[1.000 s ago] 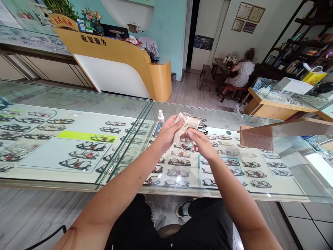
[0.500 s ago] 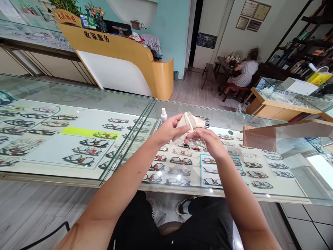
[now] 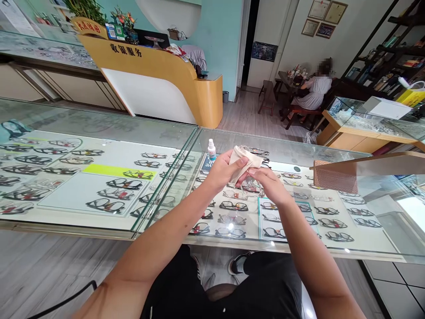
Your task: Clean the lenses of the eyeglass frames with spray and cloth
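Pinching a soft cloth (image 3: 244, 160), the left hand (image 3: 223, 170) rubs clear glasses (image 3: 252, 186) (light, fragile, best held by the frame) gripped in the right hand (image 3: 270, 184).

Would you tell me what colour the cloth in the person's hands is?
The cloth is pale beige or cream, seen best in the head view.

A long glass-topped display counter (image 3: 99, 133) of spectacle frames ran across grey wood-plank flooring (image 3: 245, 117), with a curved yellow-and-white cashier desk (image 3: 159, 84) against a pale teal wall (image 3: 219, 31), framed certificates (image 3: 323, 20) on white plaster, and dark bookshelves (image 3: 388, 57) at right.
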